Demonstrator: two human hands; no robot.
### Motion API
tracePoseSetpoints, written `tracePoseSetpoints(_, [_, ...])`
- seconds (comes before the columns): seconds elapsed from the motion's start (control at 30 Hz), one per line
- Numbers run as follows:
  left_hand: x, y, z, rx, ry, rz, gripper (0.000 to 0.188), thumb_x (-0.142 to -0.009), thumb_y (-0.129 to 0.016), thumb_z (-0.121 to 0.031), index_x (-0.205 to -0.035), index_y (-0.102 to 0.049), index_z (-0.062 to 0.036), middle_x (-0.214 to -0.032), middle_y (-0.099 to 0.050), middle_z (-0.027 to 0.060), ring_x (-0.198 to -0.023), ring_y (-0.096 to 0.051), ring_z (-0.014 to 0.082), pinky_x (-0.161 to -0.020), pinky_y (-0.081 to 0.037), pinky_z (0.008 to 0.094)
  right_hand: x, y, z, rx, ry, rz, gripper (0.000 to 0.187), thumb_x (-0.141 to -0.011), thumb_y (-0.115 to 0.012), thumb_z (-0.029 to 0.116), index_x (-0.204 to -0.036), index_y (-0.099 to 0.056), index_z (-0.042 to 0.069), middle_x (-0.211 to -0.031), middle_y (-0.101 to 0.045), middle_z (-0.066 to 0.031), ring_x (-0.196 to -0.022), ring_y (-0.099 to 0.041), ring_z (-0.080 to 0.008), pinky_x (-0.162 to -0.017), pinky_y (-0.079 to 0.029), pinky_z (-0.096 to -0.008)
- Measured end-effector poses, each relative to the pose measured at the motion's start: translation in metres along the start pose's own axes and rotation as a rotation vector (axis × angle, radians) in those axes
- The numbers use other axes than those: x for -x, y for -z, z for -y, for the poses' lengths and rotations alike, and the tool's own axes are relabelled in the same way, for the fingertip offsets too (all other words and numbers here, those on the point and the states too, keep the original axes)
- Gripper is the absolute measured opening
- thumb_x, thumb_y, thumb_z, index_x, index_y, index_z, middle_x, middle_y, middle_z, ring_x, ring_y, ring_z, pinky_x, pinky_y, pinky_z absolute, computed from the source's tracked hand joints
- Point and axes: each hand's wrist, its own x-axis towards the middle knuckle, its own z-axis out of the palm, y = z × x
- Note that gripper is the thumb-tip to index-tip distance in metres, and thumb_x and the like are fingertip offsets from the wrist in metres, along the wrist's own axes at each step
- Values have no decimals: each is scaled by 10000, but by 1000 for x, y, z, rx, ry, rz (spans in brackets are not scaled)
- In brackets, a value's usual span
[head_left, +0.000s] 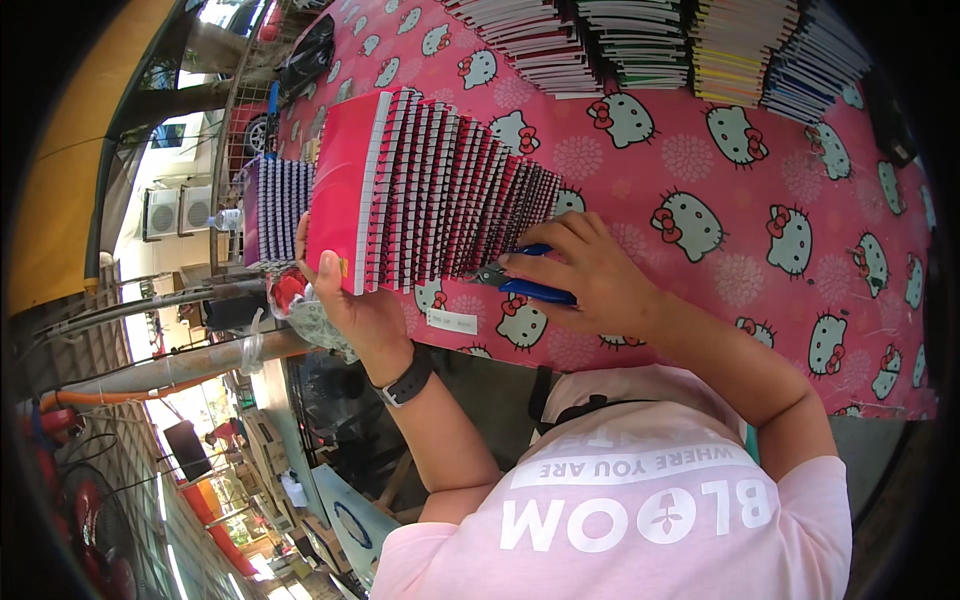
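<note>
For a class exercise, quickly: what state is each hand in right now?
Left hand: closed on the end of a row of red spiral-bound notebooks.
Right hand: holding blue-handled pliers.

Red spiral-bound notebooks (pixel 420 190) fan out, blue-handled pliers (pixel 528 289) near their coils.

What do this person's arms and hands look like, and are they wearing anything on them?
No gloves! The left hand has a dark strap at its wrist; the right hand has none showing. Short pale pink sleeves leave both forearms uncovered.
</note>
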Motion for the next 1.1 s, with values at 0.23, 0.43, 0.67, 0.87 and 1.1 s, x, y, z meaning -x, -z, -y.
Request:
tracePoseSetpoints(0.23, [0,2,1,27,6,2,525,-826,-534,-245,-1292,-384,-57,-1242,-476,142,-1146,-493,270,-967,-419,419,-1,-6,-1,33,8,-1,540,-673,-740,180,-1177,-547,185,-1076,-529,-63,-987,-476,-261,-832,-375,-412])
tracePoseSetpoints(0.43, [0,2,3,20,-7,10,521,-829,-546,-250,-1286,-386,-58,-1239,-478,143,-1141,-495,268,-963,-422,413,-2,-4,-8,-808,-462,286,388,-759,-700,194,-1131,-603,140,-935,-577,-102,-853,-562,-257,-743,-452,-351])
tracePoseSetpoints(0.67, [0,0,2,35,-2,25,518,-826,-544,-249,-1282,-382,-65,-1235,-472,141,-1132,-498,269,-955,-429,418,6,2,1,-317,-229,85,392,-729,-696,209,-1105,-609,141,-967,-559,-92,-918,-529,-255,-765,-422,-385])
tracePoseSetpoints(0.87, [1,4,2,42,6,15,500,-846,-530,-273,-1278,-408,-54,-1222,-499,131,-1115,-515,254,-949,-431,411,2,-6,7,48,-42,48,496,-691,-712,170,-1164,-564,163,-1055,-520,-57,-987,-466,-255,-812,-371,-405])
tracePoseSetpoints(1.1, [0,4,3,57,17,10,497,-835,-530,-263,-1270,-415,-51,-1218,-498,132,-1115,-513,254,-943,-436,412,3,-18,-4,-1095,-703,329,440,-695,-710,138,-1120,-598,111,-963,-554,-74,-913,-499,-259,-804,-414,-390])
